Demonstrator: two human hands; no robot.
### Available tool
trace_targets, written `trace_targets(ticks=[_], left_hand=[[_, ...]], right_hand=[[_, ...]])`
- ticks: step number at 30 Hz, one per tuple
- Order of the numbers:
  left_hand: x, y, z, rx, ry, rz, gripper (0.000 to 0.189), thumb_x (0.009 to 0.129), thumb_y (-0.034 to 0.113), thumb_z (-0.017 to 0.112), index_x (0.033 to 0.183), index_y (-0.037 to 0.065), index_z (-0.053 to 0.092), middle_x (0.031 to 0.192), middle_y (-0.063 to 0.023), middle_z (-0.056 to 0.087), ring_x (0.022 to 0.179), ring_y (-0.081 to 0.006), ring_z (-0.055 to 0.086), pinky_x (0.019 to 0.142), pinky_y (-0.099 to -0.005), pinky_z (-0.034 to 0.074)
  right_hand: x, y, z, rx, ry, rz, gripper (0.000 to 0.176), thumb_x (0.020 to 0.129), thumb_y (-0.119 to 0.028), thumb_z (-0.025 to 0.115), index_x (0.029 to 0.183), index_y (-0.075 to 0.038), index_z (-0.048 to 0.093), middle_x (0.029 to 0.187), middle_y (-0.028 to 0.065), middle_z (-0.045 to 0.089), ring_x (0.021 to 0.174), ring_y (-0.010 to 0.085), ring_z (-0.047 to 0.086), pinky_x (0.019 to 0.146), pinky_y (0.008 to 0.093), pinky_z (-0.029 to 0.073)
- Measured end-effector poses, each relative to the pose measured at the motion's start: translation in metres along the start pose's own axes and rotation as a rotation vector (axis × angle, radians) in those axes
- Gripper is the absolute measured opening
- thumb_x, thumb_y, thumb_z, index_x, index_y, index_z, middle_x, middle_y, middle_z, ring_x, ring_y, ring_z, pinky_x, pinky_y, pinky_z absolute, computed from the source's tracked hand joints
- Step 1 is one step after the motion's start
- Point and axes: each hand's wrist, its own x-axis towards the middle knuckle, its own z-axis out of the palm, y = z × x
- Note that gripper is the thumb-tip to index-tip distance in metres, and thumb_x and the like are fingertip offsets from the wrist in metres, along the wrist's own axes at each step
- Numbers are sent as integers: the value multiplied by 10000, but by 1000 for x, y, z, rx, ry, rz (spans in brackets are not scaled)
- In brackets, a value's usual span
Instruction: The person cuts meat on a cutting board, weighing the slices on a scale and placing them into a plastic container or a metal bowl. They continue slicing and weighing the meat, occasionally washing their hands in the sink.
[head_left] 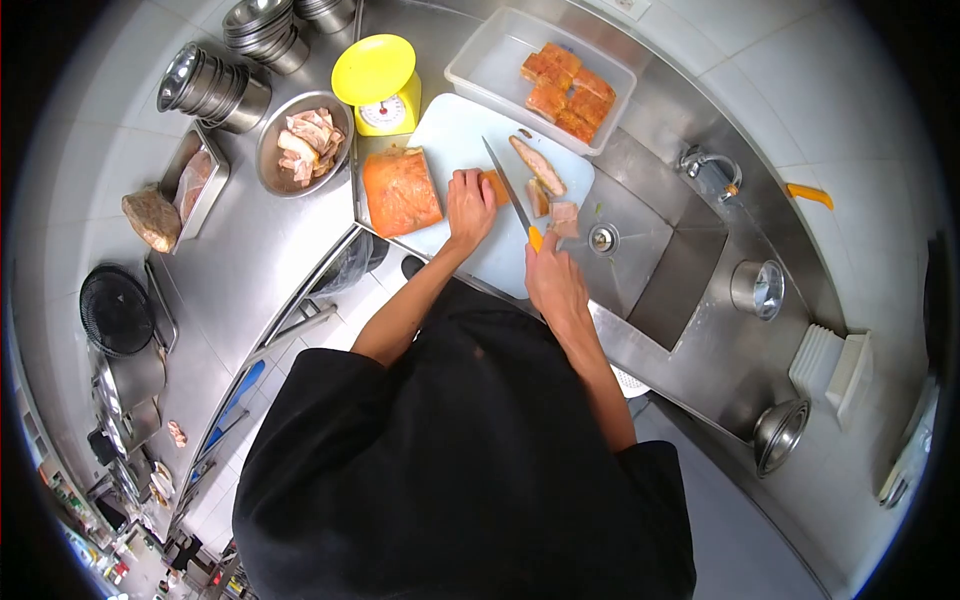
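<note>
My right hand (556, 284) is closed around the yellow handle of a kitchen knife (511, 190), whose long blade points away from me over a white cutting board (465, 125). Just left of the blade, my left hand (470, 208) has its fingers curled over a piece of orange-brown roasted meat (496, 186), partly hidden under them. Cut pieces and a longer strip of meat (538, 163) lie right of the blade. A large golden-skinned slab of meat (402, 190) rests at the board's left end.
A plastic tub (490, 60) with several browned meat blocks stands behind the board. Left are a yellow scale (375, 72) and a steel bowl (268, 165) of meat pieces. A sink (640, 235) with a faucet (710, 172) lies right. Another knife (810, 195) is by the wall.
</note>
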Motion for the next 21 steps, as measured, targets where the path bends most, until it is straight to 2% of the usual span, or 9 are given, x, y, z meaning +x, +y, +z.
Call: trace_targets(ticks=[1, 4, 7, 10, 13, 16, 21], left_hand=[[0, 2, 3, 7, 61, 7, 189, 945, 155, 599, 1070, 14, 622, 1036, -200, 562, 952, -398, 570, 826, -519, 466], [0, 3, 5, 47, 98, 26, 170, 943, 129, 606, 1067, 15, 629, 993, -199, 566, 899, -385, 570, 808, -494, 474], [1, 4, 8, 56, 100, 11, 145, 927, 150, 620, 1020, 39, 624, 1000, -184, 549, 924, -379, 562, 811, -505, 463], [1, 7, 10, 73, 126, 1, 126, 916, 119, 624, 1007, 33, 634, 972, -185, 558, 883, -374, 563, 777, -499, 465], [3, 10, 11, 109, 139, -22, 108, 904, 114, 633, 983, 41, 630, 968, -182, 558, 881, -374, 560, 773, -498, 462], [5, 10, 13, 117, 144, -45, 101, 898, 112, 637, 973, 45, 628, 964, -179, 558, 878, -373, 559, 778, -497, 459], [2, 9, 13, 62, 144, -27, 98, 897, 103, 628, 971, 39, 623, 967, -183, 560, 877, -377, 554, 781, -507, 449]], right_hand=[[0, -1, -1, 9, -24, 5, 386, 1054, -322, 503, 1155, 49, 476, 837, 331, 684, 817, 529, 675, 765, 620, 518], [1, 1, -2, -49, -55, -10, 369, 1056, -313, 498, 1144, 46, 491, 839, 325, 688, 825, 518, 682, 761, 615, 523], [-1, -7, -16, -89, -111, 30, 351, 1058, -302, 496, 1139, 39, 503, 862, 318, 695, 852, 508, 689, 774, 604, 529], [5, -17, -26, -98, -123, 35, 350, 1061, -306, 491, 1147, 33, 503, 901, 300, 706, 881, 494, 694, 788, 588, 535], [38, -7, 11, -80, -76, -5, 352, 1062, -312, 490, 1152, 27, 504, 931, 286, 711, 895, 482, 697, 796, 575, 541], [45, -7, 23, -161, 0, -43, 291, 1051, -288, 526, 1091, -1, 517, 863, 241, 730, 868, 426, 733, 761, 520, 585], [23, -4, 2, -176, -94, 29, 295, 1051, -298, 531, 1099, -9, 499, 863, 241, 729, 872, 427, 731, 761, 522, 583]])
